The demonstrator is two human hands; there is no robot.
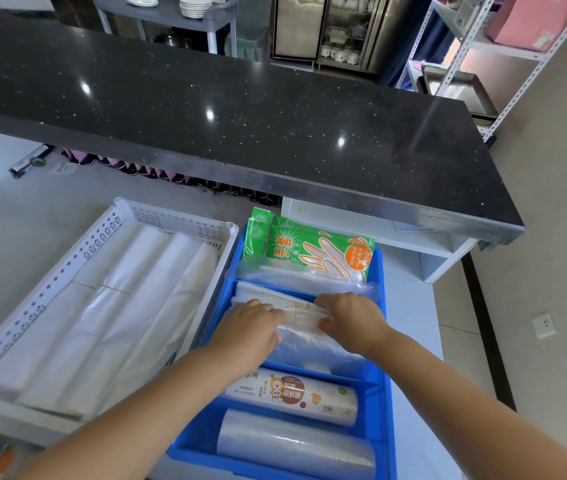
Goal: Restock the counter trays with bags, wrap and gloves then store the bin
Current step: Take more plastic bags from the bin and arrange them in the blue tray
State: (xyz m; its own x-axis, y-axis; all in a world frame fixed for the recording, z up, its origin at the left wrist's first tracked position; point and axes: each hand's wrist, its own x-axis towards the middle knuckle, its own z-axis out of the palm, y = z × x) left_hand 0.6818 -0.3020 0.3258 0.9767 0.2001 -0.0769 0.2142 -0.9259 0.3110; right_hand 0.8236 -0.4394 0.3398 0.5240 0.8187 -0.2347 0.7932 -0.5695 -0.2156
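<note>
Step in hand: seating a banded bundle of clear bags in the blue tray's second compartment.

Left hand (252, 327) and right hand (351, 322) both press down on the bag bundle (304, 315), fingers curled over its top edge, each grip closed on the plastic rather than spread; the bundle lies in the blue tray (384, 393) on the desk, in the compartment just behind the printed wrap roll (292, 396); glove packs (309, 247) stand in the rear compartment; a clear roll (295, 448) lies in the nearest one; white basket (178, 220) sits beside the tray on the left, holding folded white bags (119, 306); whether the bundle lies fully flat is probably not decidable, hands cover its middle; next move calls for tucking loose ends inside the dividers, releasing both hands, then turning to storing the bin.
</note>
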